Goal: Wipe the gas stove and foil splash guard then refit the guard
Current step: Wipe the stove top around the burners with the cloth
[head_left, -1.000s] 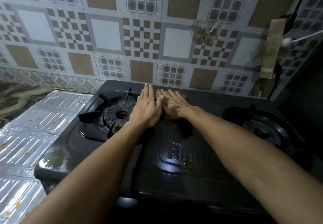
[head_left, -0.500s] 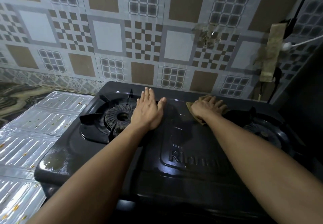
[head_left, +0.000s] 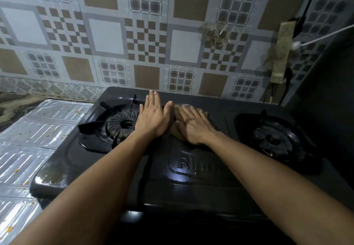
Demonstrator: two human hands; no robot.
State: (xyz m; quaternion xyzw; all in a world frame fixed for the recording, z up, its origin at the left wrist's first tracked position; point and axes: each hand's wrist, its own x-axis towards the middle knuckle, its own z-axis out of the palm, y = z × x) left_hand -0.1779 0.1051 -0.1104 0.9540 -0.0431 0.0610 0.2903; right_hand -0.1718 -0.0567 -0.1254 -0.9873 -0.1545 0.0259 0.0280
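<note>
I saw my right hand (head_left: 193, 125) pressed flat, fingers straight, on the crumpled brown cloth (head_left: 204, 115) mid-top of the black two-burner gas stove (head_left: 191, 185); my left hand (head_left: 153, 116) lay spread just beside it; the silver foil splash guard (head_left: 28, 139) lay flat left of the stove.

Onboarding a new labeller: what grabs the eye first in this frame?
Two bare forearms reach to the middle of the glossy black two-burner gas stove, where the left hand lies flat beside the left burner and the right hand presses a brownish cloth. Next comes the shiny silver foil splash guard, lying flat left of the stove and flecked with spots.
</note>
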